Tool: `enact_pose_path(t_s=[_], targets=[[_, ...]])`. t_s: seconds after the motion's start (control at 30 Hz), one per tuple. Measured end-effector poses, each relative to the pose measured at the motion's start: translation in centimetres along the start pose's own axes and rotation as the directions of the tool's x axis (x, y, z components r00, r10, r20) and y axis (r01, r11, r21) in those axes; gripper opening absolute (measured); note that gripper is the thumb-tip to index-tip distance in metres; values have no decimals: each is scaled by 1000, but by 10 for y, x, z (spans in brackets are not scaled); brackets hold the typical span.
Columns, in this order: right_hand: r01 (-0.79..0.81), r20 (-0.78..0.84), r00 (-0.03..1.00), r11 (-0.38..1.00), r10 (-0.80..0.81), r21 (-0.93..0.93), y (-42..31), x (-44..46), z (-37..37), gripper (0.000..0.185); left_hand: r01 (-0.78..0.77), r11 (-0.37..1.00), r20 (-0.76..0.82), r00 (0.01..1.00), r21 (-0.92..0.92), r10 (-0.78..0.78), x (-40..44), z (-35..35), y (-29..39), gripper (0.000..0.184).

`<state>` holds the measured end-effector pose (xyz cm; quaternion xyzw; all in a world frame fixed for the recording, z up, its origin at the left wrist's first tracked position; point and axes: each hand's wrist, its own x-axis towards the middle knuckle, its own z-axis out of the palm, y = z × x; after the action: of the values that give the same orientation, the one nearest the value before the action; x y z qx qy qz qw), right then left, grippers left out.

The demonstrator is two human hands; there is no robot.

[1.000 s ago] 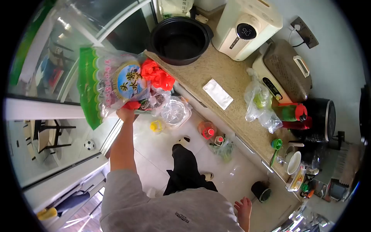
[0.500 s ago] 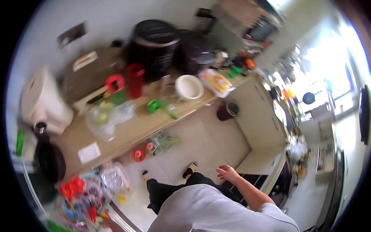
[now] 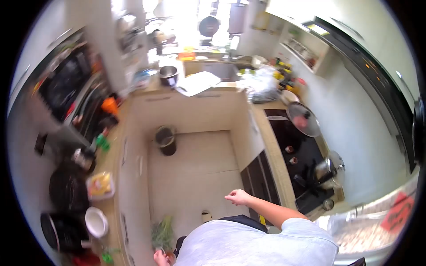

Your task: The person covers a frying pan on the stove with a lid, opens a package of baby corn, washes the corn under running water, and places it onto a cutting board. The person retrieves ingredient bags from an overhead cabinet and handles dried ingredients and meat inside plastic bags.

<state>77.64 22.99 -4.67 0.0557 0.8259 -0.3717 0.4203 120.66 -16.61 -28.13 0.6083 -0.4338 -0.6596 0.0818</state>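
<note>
My right hand (image 3: 238, 197) hangs out in front of my body above the tiled floor, left of the dark oven front. Its fingers are loosely apart and it holds nothing. Low in the view, my left hand (image 3: 162, 257) is by my left side with its fingers bent together. Whether something small sits between them I cannot make out. Leafy greens (image 3: 163, 232) on the floor appear just beyond that hand. One slippered foot (image 3: 207, 216) shows in front of my shirt.
A dark bin (image 3: 166, 141) stands on the floor ahead. The left counter carries a white bowl (image 3: 96, 222) and a packaged tray of yellow food (image 3: 100, 185). At right are a black cooktop (image 3: 295, 146), a glass lid (image 3: 303, 119) and a pot (image 3: 326, 172). A sink (image 3: 213, 70) lies ahead.
My view has swung right, from the left counter and the bags toward the sink and cooktop. My right hand stays out in front; my left hand has come away from the bags.
</note>
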Motion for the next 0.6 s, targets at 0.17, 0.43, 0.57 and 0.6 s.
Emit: enact_pose_path(t_s=[0.17,0.43,0.57,0.6], targets=[[58,-141,989,981,-33,184,-22,33,-65,50,-301,950,-36,952,85,305,11,141,135,12],[202,51,973,942,-223,267,-160,119,-95,41,-645,513,-227,476,567,850,-24,297,360,30],[227,45,969,945,-244,235,-219,185,-123,40,-548,394,-409,102,738,907,33,312,428,39],[215,11,975,949,-223,230,-234,197,-131,38,-452,367,-405,15,813,914,43,316,437,41]])
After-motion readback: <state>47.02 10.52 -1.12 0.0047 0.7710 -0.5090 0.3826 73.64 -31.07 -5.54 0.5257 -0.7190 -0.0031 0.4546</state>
